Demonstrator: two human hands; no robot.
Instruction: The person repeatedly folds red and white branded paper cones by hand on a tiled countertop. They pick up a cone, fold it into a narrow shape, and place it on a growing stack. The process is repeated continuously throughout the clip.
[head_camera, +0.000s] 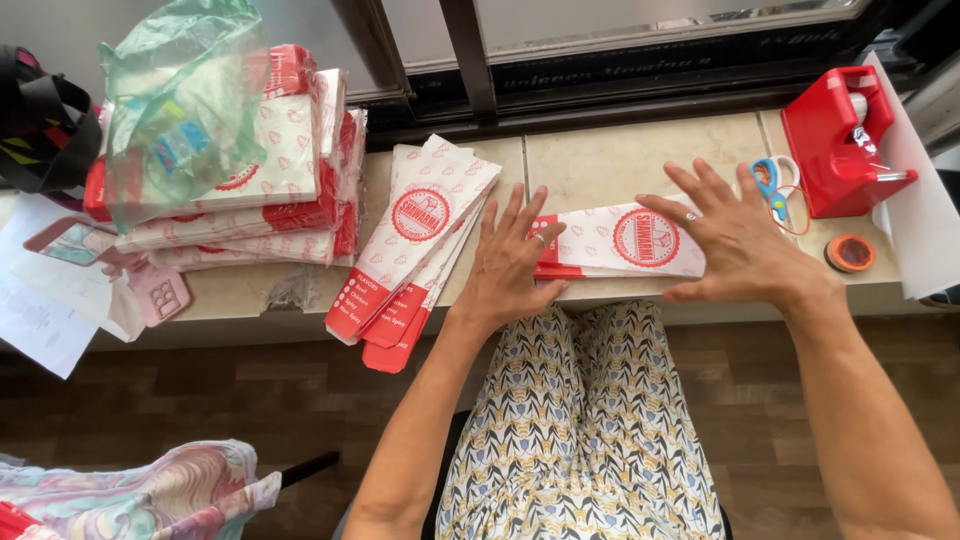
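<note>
Flat on the near edge of the stone bench (600, 165), a white paper bag with red print and a round red emblem (620, 240) lies sideways, its red end pointing left. Both hands rest on it with fingers spread and nothing gripped. The left hand (510, 262) presses palm-down on the bag's left, red end, a ring on one finger. The right hand (735, 240) lies open over the bag's right end, also with a ring, covering that part of the paper.

Just left of the left hand, a fanned pile of the same flat bags (415, 245) slants from far right to near left, its red ends overhanging the near edge of the bench. Farther left stands a taller stack of bags (290, 175), with a thin green plastic bag (180, 100) draped over its top. Near that stack's near-left corner lie a small pink tray-like item (158, 293) and loose white papers (40, 300).

To the right of the right hand, small scissors with blue and white handles (772, 180) lie on the bench, touching a red tape dispenser (840, 140) at the far right. Near the dispenser, closer to the bench edge, sits an orange tape roll (851, 253). A patterned skirt (585, 430) covers the person's lap below the bench.
</note>
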